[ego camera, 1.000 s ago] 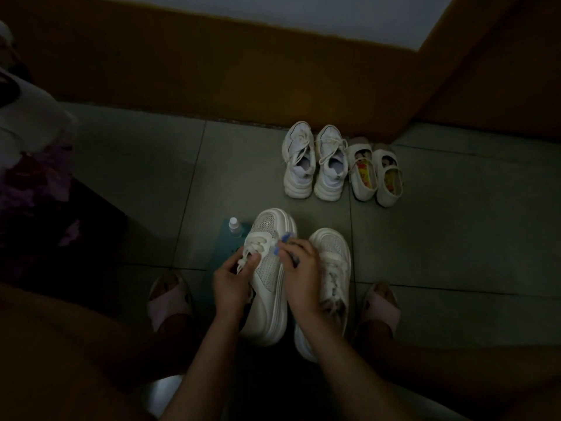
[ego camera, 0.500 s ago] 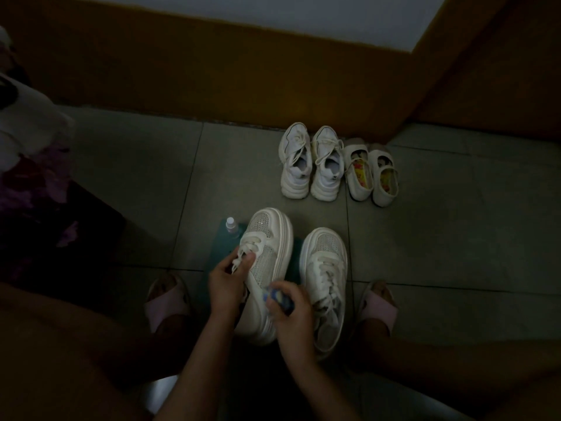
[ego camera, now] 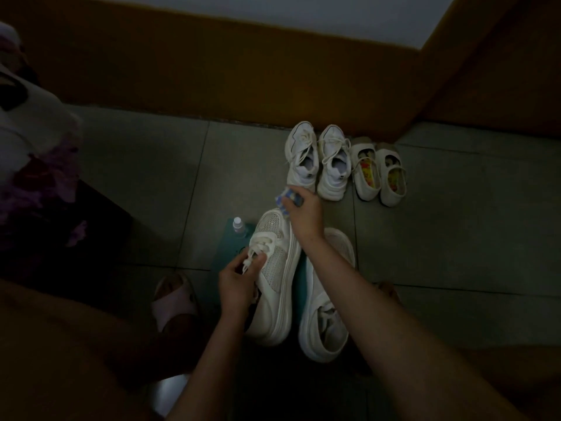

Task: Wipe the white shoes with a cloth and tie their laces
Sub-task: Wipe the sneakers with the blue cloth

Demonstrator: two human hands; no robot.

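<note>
Head view shows the left hand [ego camera: 235, 284] pinching the flat laces of a white perforated thick-soled shoe [ego camera: 274, 278] on a teal mat [ego camera: 226, 247]. Right hand [ego camera: 303, 212], closed on a crumpled blue-white cloth [ego camera: 287, 200], hovers beyond its toe.

open floor tiles [ego camera: 145, 183] left, spray bottle [ego camera: 239, 226] beside shoe, two shoe pairs [ego camera: 346, 168] ahead

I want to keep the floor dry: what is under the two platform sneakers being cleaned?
A teal mat lies under the platform sneakers, with a small bottle on its far corner. Its middle is covered by them.
</note>
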